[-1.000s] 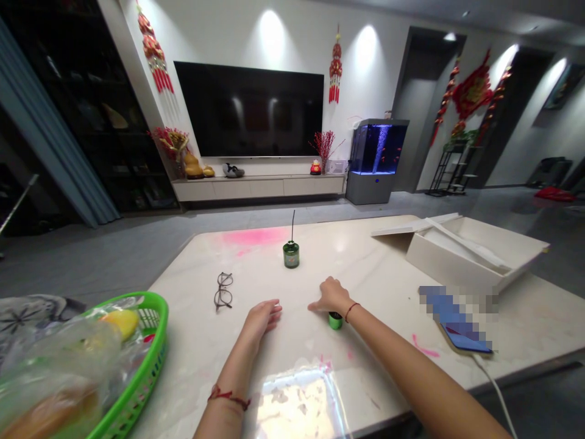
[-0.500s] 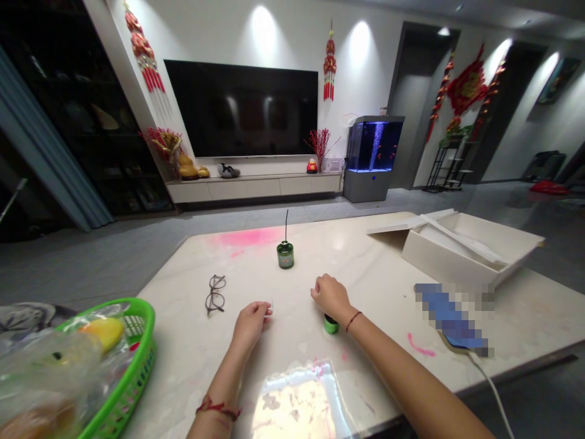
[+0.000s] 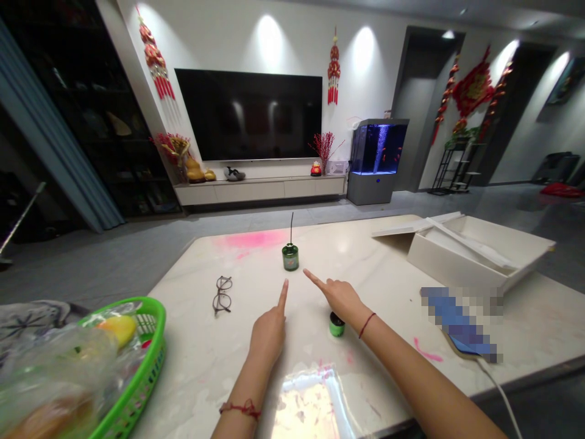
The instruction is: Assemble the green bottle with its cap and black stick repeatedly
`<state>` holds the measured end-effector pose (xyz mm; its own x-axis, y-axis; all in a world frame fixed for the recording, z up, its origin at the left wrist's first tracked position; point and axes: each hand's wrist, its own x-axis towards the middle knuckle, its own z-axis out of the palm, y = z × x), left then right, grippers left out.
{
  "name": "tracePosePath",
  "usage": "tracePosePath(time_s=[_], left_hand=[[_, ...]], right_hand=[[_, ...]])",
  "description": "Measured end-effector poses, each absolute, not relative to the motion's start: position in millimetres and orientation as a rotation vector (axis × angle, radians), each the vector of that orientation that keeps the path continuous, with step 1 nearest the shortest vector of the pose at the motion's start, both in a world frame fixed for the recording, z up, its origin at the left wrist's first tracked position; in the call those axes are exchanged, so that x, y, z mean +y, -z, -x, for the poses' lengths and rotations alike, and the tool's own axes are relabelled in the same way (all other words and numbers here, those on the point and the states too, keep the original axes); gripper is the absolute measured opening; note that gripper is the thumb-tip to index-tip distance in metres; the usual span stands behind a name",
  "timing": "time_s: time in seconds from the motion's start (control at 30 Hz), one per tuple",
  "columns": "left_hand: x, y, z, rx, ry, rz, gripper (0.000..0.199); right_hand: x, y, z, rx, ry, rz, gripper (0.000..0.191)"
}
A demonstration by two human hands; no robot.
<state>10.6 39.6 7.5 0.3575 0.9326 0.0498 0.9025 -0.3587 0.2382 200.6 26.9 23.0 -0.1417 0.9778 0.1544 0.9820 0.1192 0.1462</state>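
My left hand (image 3: pixel 269 329) is over the middle of the pale marble table (image 3: pixel 183 353), index finger stretched forward and the other fingers curled; no object shows in it. From the right, my right hand (image 3: pixel 340 296) points its index finger at the green glass bottle (image 3: pixel 290 258), which has one thin dark stick (image 3: pixel 292 228) upright in it. Neither fingertip appears to touch the bottle. Below my right hand is a small green jar (image 3: pixel 337 328) with a dark top, partly covered by the hand. A pair of glasses (image 3: pixel 222 296) lies left of my hands.
A green basket (image 3: pixel 158 341) with bagged items is at the left. At the right are an open white box (image 3: pixel 457 262) and a blurred blue phone-like object (image 3: pixel 461 326) with a white cable (image 3: pixel 498 390). Pink stains (image 3: pixel 251 239) mark the tabletop.
Both index fingers have stretched out toward the green bottle, and my left hand has moved slightly right. The view has shifted a little, so the whole scene sits further right.
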Motion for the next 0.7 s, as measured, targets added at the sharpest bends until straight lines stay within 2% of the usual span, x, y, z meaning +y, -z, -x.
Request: tracePosePath(time_s=[0.13,0.23,0.27,0.37,0.47,0.53,0.7], left_hand=[[40.8,-8.5,-6.5,1.728,-0.325,-2.333,0.066],[42.7,-16.5,-3.5,1.74,-0.394,-2.283,0.037],[43.6,-19.8,-2.8,1.74,-0.443,-2.279,0.027],[46.8,-27.7,-0.6,1.872,-0.663,-2.183,0.032],[49.7,-28.7,2.7,1.869,-0.741,-2.101,0.033],[50.9,-26.6,4.9,1.857,-0.736,-2.065,0.032],[51.6,-22.0,4.1,1.995,-0.732,-1.911,0.032]], right_hand=[[28.5,-25.5,-203.2,-2.296,0.283,1.999,0.068],[33.2,-28.1,-200.7,-2.138,0.146,1.99,0.034],[35.6,-28.2,-199.3,-2.071,0.1,1.991,0.032],[47.0,-24.4,-195.0,-1.912,-0.011,1.95,0.041],[66.5,-14.4,-192.5,-1.815,-0.156,1.851,0.029],[83.9,-6.8,-192.1,-1.725,-0.252,1.868,0.035],[131.1,3.0,-193.6,-1.583,-0.429,1.916,0.072]])
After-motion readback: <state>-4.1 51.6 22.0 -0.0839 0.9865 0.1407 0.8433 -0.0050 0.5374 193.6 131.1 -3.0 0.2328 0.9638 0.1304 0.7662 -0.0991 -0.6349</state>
